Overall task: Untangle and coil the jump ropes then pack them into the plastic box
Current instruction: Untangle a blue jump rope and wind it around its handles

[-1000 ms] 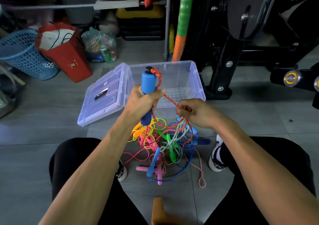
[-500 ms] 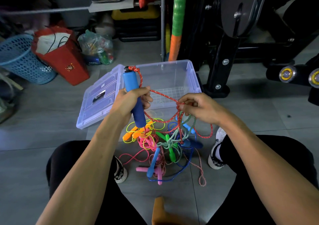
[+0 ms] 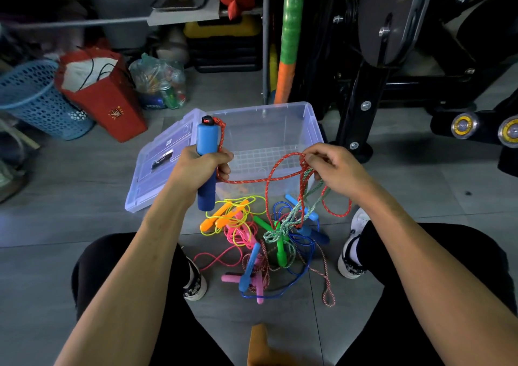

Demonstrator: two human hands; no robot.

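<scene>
The left hand (image 3: 200, 166) is wrapped firmly round a cylindrical blue foam handle (image 3: 207, 163) held upright, a black cap at its top end. From that cap a braided red rope (image 3: 277, 179) with white flecks runs down past the fingers and across to the right hand (image 3: 335, 169), whose curled fingertips pinch a raised loop of it together with a pale green braided cord (image 3: 283, 227). Below, on the grey tiled floor (image 3: 84, 191), lies the tangled pile of jump ropes (image 3: 260, 242): smooth yellow, pink and blue plastic cords with moulded orange, pink, green and blue handles. Just beyond the pile stands the clear rectangular plastic box (image 3: 280, 126), open, its ribbed base visible, with its translucent lid (image 3: 157, 163) lying flat at its left. Farther left stand a red paper bag (image 3: 109, 104) with a small gold emblem and a blue perforated plastic basket (image 3: 33, 99); black exercise equipment (image 3: 392, 57) fills the far right. No writing is legible.
</scene>
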